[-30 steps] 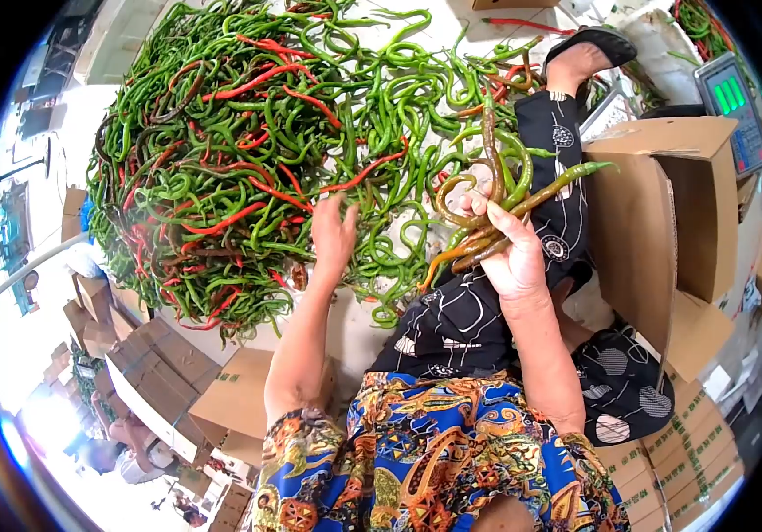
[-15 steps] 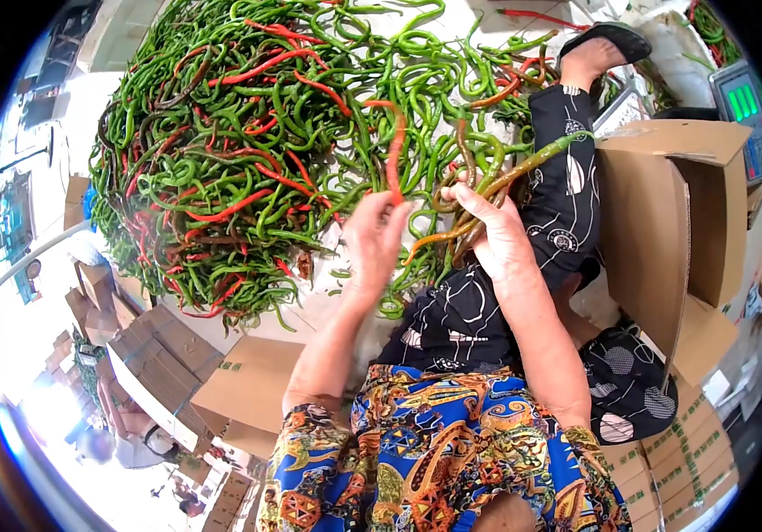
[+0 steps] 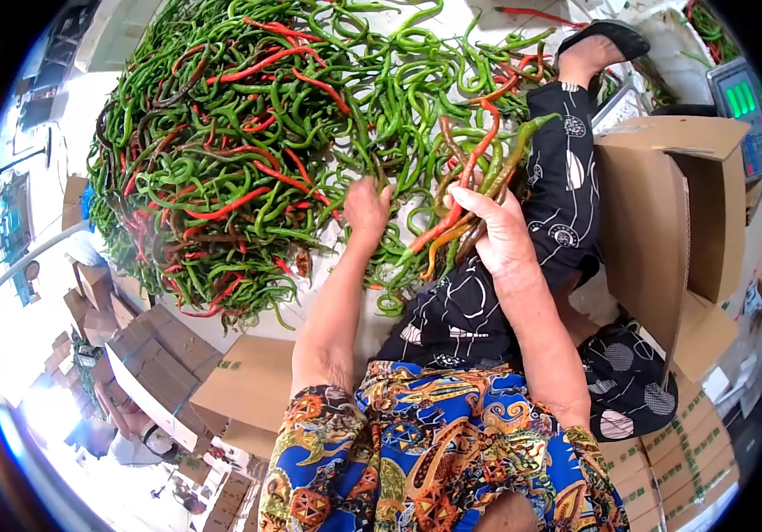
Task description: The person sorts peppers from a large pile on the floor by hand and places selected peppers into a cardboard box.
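My right hand point(image 3: 501, 226) is closed around a bunch of long chili peppers point(image 3: 490, 173), red, orange, brownish and green, held above my lap. The red chili point(image 3: 488, 133) lies on the near side of the bunch, under my thumb. My left hand point(image 3: 367, 211) is at the near right edge of the big chili pile point(image 3: 221, 160), among loose green chilies point(image 3: 416, 97). Its thumb stands apart from the fingers, whose tips are partly hidden; I see no chili held in it.
An upright open cardboard box point(image 3: 643, 222) stands to the right of my leg, with a scale's lit display point(image 3: 741, 99) beyond it. Another cardboard box point(image 3: 248, 381) is at lower left. Stacked cartons point(image 3: 691, 461) lie at lower right. A person point(image 3: 137, 443) is in the left background.
The red chili has passed from my left hand into the bunch in my right hand. My left hand has moved slightly left to the loose chilies. The bunch now points more upright.
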The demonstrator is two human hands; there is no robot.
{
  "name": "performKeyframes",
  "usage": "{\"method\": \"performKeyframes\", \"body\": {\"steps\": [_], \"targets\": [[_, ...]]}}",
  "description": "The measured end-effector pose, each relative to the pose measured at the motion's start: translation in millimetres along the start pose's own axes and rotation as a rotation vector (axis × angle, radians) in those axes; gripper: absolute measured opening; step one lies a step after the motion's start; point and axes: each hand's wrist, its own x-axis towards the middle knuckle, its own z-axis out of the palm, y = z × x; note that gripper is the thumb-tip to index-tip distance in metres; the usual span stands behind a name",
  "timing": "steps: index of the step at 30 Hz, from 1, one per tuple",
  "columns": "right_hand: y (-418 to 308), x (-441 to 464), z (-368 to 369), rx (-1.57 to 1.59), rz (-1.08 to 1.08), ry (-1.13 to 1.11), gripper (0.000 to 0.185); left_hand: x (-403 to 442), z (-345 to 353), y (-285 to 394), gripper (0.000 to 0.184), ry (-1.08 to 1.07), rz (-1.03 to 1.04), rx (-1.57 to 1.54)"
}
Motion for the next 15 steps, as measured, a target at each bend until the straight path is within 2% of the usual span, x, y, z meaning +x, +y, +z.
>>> {"method": "performKeyframes", "body": {"steps": [1,4,5,6,8,9,15], "targets": [[-1.0,-2.5,1.4,0.003,-0.004,0.0,0.022,-3.6,7.4,-5.0,0.033,0.058,0.05,0.03],[-1.1,-0.9,1.8,0.013,-0.031,0.012,0.023,-1.9,-2.3,-12.2,0.024,-0.035,-0.054,-0.325],[1.5,-0.5,-0.2,0.021,-0.041,0.023,0.024,-3.2,-29.5,-5.8,0.022,-0.2,-0.274,-0.618],[4.0,1.7,-2.2,0.023,-0.049,0.064,0.025,-8.9,-34.6,-21.6,0.017,-0.342,-0.328,-0.995],[1.6,1.7,3.2,0.086,0.004,0.115,0.027,-25.6,-92.7,1.9,0.022,-0.426,-0.395,-1.337],[3.4,4.0,-1.6,0.098,0.014,0.038,0.027,-29.4,-95.6,-11.1,0.031,-0.497,-0.388,-1.413],[4.4,3.2,-3.5,0.052,0.034,0.016,0.027,-42.1,-123.4,-18.6,0.031,-0.535,-0.341,-1.559]]}}
